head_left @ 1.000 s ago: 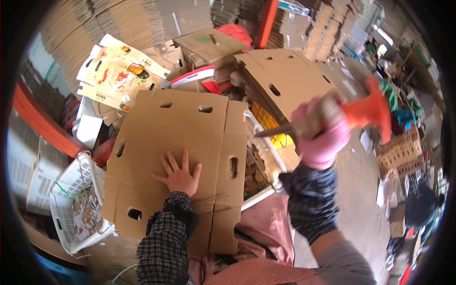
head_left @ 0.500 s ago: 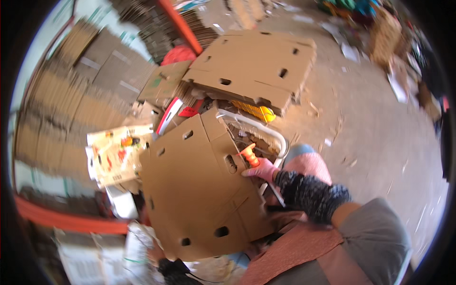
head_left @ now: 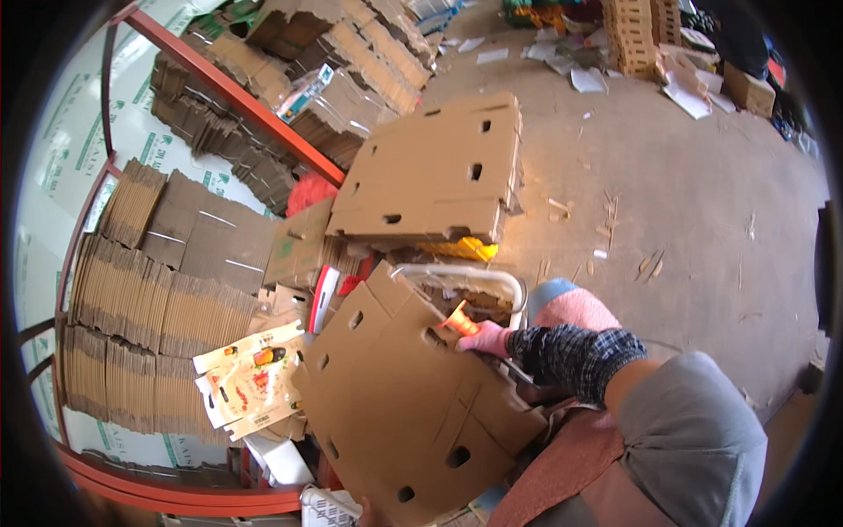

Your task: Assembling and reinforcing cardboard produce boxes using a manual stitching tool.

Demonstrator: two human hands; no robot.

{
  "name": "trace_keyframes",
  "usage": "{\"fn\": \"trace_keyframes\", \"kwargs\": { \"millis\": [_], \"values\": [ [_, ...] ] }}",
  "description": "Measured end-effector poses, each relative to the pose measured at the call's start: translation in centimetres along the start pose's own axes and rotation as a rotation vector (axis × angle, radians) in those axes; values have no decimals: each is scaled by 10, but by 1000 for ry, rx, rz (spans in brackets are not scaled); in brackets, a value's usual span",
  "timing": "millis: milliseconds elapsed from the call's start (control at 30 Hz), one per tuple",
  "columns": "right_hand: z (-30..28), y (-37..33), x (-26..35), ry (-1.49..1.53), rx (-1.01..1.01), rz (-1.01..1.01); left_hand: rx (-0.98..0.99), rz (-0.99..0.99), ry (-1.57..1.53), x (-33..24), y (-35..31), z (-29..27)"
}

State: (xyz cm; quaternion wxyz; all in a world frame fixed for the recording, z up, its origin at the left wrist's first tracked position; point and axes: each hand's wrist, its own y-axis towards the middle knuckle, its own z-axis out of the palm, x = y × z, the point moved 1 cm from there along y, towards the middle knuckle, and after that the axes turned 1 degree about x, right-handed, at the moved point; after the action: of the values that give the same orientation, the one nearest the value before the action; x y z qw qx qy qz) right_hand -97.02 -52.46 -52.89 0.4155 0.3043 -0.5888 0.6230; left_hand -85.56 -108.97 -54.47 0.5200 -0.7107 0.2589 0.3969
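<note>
A large flat brown cardboard blank with several oval cut-outs lies tilted in front of me. My right hand, in a pink glove, is closed around an orange plastic piece with a flared end. That piece sits at the cardboard's right edge, beside one cut-out. Only a sliver of my left hand shows at the cardboard's lower edge, so its fingers cannot be made out. A white tubular frame curves behind the cardboard, partly covered by it.
Beyond lies a stack of cardboard blanks over something yellow. Bundled flat cardboard fills the left side, by an orange rack beam. A printed cream bag lies left of the cardboard. Scraps litter the concrete floor.
The view has shifted, and the cardboard now appears lower and further right. My right hand still holds the orange piece at its edge. My left hand shows less, lower in view.
</note>
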Motion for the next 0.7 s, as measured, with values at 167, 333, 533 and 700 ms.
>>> {"fn": "trace_keyframes", "kwargs": {
  "millis": [167, 333, 533, 700],
  "values": [
    [-26, 18, 43, 23, 6, -256, 10, 43, 29, 11, -1, 25],
    [-52, 43, 28, -114, -62, -223, -210, 185, 338, 3, -3, 44],
    [-56, 47, 7, 21, 21, -145, -184, 152, 337, -8, -12, 41],
    [-49, 38, 4, -37, -57, -90, -247, 65, 445, -28, -25, 39]
  ]
}}
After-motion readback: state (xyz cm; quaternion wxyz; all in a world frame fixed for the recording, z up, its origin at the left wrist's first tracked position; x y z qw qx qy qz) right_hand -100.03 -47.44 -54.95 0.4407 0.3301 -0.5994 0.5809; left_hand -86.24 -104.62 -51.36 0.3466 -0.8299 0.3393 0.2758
